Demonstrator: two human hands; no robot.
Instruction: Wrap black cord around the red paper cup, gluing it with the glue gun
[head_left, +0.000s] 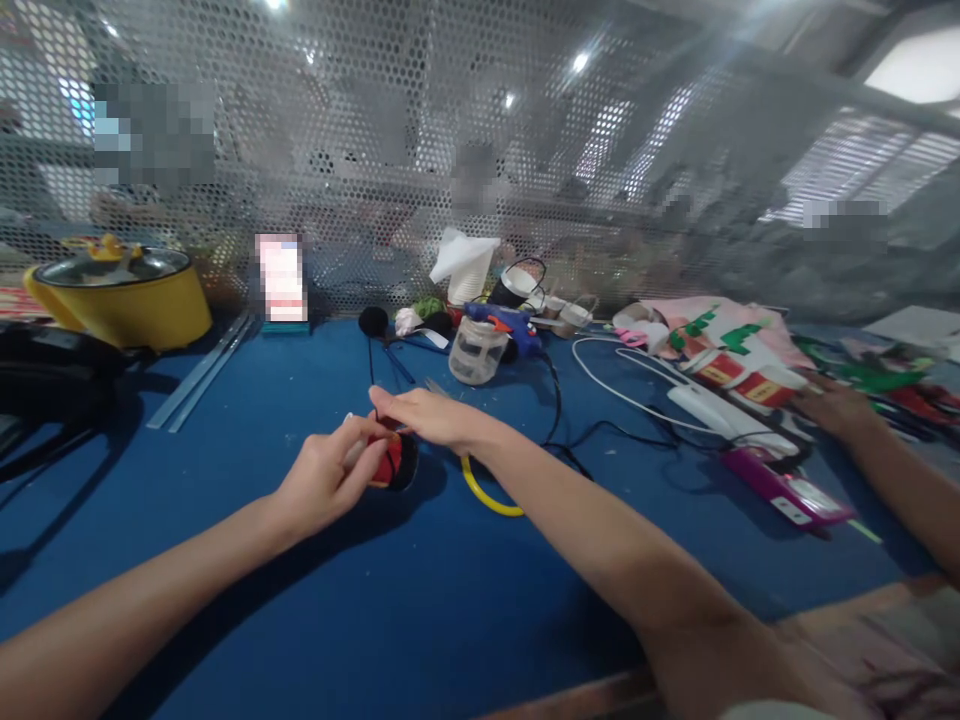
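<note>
My left hand is closed on the side of a small red cup, with its fingertips at the rim. Black yarn covers the end of the cup that faces right. My right hand bends over the top of the cup, its fingers pressed together on a strand of black yarn. That strand runs back to a black yarn ball. The cup's far side and part of my right fingers are hidden. Just right of my hands, a yellow ring-shaped piece lies partly under my right forearm.
Behind my hands stand a clear plastic jar and a blue glue gun with its black cord. A yellow pot and a lit phone are at left. Another person's hand touches red-and-white cups near a purple device.
</note>
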